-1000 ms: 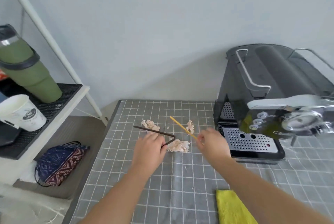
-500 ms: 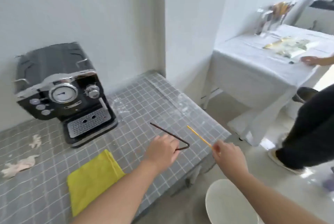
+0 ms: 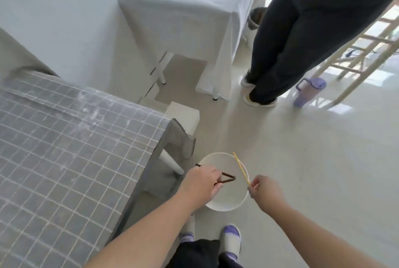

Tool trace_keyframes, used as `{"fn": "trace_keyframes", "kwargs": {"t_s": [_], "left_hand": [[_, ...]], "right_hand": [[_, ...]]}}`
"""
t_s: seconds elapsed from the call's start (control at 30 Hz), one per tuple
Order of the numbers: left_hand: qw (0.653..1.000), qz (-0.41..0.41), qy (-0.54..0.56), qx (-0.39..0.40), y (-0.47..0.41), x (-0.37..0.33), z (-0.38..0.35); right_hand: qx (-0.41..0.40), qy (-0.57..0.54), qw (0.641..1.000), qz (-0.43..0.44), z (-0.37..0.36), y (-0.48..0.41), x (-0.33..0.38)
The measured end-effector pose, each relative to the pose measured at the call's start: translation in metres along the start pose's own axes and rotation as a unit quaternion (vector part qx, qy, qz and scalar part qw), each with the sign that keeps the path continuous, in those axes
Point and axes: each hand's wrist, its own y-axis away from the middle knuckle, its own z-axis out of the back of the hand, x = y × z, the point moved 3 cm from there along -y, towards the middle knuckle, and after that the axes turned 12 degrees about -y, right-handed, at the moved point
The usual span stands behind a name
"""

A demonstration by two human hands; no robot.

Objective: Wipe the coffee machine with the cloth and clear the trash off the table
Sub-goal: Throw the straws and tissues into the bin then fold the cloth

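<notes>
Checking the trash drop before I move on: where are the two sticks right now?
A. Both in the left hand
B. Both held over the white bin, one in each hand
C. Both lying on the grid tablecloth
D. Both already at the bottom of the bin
B: the left hand grips the bent brown stick and the right hand pinches the yellow stick, both above the open white bin on the floor.

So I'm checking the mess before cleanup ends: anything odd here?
The tablecloth has pale powdery smears near its far edge. The brown straw in the left hand is bent sharply. The bin looks empty.
</notes>
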Motion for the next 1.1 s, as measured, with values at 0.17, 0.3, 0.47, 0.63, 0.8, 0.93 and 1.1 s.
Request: {"fn": "trace_keyframes", "kwargs": {"t_s": [0.17,0.3,0.47,0.63,0.8,0.93,1.1], "left_hand": [[0.993,0.003,0.025,0.115,-0.024,0.017,-0.077],[0.988,0.030,0.024,0.150,-0.046,0.030,-0.109],[0.982,0.069,0.019,0.175,-0.046,0.049,-0.102],[0.983,0.078,0.001,0.166,-0.037,0.049,-0.056],[0.988,0.135,-0.002,0.070,-0.023,0.045,0.014],[0.976,0.213,0.000,-0.045,0.012,0.051,0.085],[0.926,0.351,-0.016,-0.138,0.120,0.090,0.152]], "right_hand": [[0.024,0.004,0.996,-0.083,-0.042,-0.041,-0.040],[0.041,0.026,0.994,-0.097,-0.061,-0.077,-0.037],[0.018,0.035,0.997,-0.073,-0.052,-0.090,-0.023],[0.022,0.037,0.999,-0.024,-0.031,-0.065,0.005],[0.017,0.040,0.994,0.098,-0.002,-0.040,0.075],[0.023,0.059,0.972,0.225,0.000,-0.010,0.155],[0.067,0.096,0.924,0.364,-0.047,0.061,0.251]]}}
